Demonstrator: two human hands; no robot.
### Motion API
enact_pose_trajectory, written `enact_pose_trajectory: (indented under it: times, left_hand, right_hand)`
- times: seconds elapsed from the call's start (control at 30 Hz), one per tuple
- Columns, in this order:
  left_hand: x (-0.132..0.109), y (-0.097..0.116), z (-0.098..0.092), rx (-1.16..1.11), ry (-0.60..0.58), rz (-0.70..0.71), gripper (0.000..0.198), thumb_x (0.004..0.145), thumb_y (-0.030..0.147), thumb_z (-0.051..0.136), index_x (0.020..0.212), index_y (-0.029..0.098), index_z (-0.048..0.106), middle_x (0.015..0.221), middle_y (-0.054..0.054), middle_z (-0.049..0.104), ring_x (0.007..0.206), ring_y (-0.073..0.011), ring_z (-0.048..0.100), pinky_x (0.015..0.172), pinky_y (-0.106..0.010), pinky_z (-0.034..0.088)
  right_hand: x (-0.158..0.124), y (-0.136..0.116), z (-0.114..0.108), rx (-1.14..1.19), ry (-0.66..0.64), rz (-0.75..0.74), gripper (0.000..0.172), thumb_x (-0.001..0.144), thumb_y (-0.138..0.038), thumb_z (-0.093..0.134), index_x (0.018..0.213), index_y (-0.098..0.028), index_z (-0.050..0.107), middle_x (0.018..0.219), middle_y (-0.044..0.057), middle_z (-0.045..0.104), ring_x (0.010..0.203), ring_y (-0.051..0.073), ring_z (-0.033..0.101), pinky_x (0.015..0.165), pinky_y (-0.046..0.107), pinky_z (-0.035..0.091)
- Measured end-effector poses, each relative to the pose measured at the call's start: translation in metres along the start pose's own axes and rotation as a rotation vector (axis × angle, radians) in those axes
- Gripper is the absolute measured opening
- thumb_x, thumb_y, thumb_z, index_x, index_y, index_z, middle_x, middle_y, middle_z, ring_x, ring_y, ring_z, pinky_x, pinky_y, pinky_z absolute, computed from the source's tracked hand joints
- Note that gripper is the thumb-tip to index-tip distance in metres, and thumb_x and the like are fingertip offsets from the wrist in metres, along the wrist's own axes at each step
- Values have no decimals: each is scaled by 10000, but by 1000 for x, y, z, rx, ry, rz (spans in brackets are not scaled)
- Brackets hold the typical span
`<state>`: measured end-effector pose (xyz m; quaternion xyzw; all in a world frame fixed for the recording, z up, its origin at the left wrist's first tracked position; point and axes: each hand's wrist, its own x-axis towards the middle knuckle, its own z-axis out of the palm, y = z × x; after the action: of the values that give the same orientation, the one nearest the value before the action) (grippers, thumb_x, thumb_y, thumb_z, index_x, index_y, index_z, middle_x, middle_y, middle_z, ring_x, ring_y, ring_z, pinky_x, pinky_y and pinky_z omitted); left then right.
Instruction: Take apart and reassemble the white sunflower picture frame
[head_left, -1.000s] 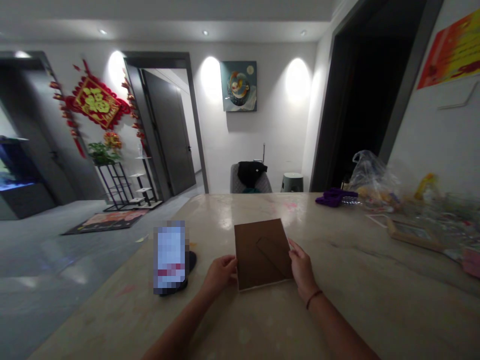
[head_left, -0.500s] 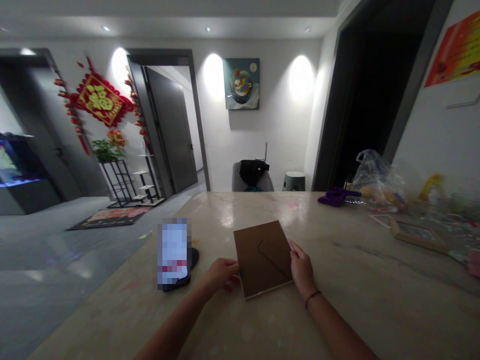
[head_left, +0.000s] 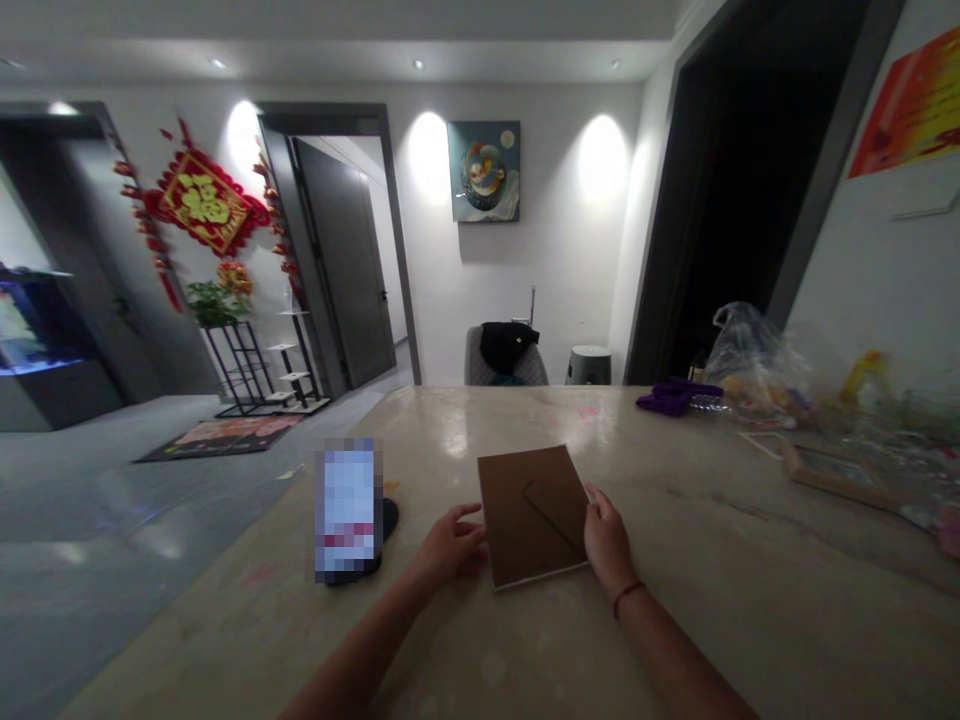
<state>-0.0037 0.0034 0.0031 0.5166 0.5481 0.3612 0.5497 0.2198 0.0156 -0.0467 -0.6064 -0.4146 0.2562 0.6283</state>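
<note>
Right hand (head_left: 607, 546): fingertips at the right edge of a brown-backed picture frame (head_left: 510, 520), narrow hold at most. The hand covers the contact, so I can't tell if it's really pinching or only resting there. Left hand (head_left: 452, 548): fingers spread, open, just beside the frame's left edge; contact unclear at this angle. Dark bracelet (head_left: 626, 597) on the right wrist.

Frame lies flat on a pale marble-look counter (head_left: 712, 560), near the person's edge, between both hands, back facing up, white edge showing along the near side. Easel strut (head_left: 553, 515) sits folded flat against the back.

Progress, judged from the layout: the back looks seated and the strut is down. Can't confirm what's inside, since the front is hidden. A second, wood-edged frame (head_left: 832, 475) lies well off to the right among clear plastic clutter, with neither hand on it, so that side looks unfinished.

Also on the counter: purple item (head_left: 675, 398) and plastic bag (head_left: 754, 360) toward the far right. To the left of the hands, a pixelated upright rectangle (head_left: 349, 510), probably a phone, stands on a black base (head_left: 388, 525). Lighting is dim and the lens distorts, so take the edge contacts as approximate.
</note>
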Motion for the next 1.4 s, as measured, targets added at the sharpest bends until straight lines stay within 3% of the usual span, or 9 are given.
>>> enact_pose_trajectory:
  times: [0.17, 0.33, 0.43, 0.57, 0.73, 1.13, 1.4]
  left_hand:
    - [0, -5, 4, 62, -75, 151, 558, 622, 143, 622, 1154, 176, 458, 1125, -135, 562, 724, -132, 615, 510, -202, 453]
    - [2, -8, 3, 44, -119, 178, 604, 591, 98, 610, 1164, 180, 441, 1142, -137, 544, 719, -126, 608, 526, -213, 441]
    - [5, -8, 2, 3, -106, 121, 592, 588, 141, 635, 1149, 166, 446, 1077, -127, 580, 705, -135, 613, 545, -231, 455]
    - [10, -7, 4, -70, -27, 37, 473, 665, 354, 597, 1068, 126, 499, 880, -80, 629, 584, -114, 593, 536, -251, 461]
    - [6, 0, 5, 15, 61, 121, 407, 649, 455, 577, 888, 127, 611, 688, -19, 621, 531, -107, 562, 490, -229, 436]
    - [-8, 15, 4, 136, 18, 189, 362, 701, 457, 495, 718, 136, 660, 621, -36, 641, 550, -138, 583, 519, -251, 440]
    - [-1, 5, -1, 26, 18, 79, 385, 632, 473, 602, 836, 148, 642, 684, -37, 665, 586, -138, 603, 535, -241, 442]
  right_hand:
    - [4, -1, -2, -20, 30, 35, 480, 685, -275, 394, 1104, -134, 580, 1145, 91, 587, 1095, 237, 506, 944, 333, 361]
    - [6, 0, -3, 5, 22, 40, 496, 692, -275, 381, 1126, -118, 563, 1177, 88, 565, 1118, 219, 489, 962, 318, 350]
    - [6, 0, -3, 4, 19, 50, 501, 699, -262, 371, 1137, -99, 552, 1190, 103, 552, 1132, 220, 476, 970, 326, 344]
    - [4, -3, -1, 30, -2, 28, 497, 702, -270, 378, 1128, -91, 559, 1189, 109, 553, 1140, 214, 469, 981, 320, 335]
    - [2, -5, 2, 99, -8, -24, 491, 692, -295, 396, 1102, -96, 580, 1172, 102, 568, 1128, 200, 481, 986, 314, 333]
    - [7, -1, 2, 189, -16, 13, 447, 629, -277, 451, 1005, -124, 639, 1109, 91, 610, 1065, 218, 530, 965, 348, 357]
    - [5, -1, 2, 113, -22, 8, 469, 655, -272, 419, 1041, -95, 617, 1120, 122, 599, 1061, 226, 533, 949, 350, 371]
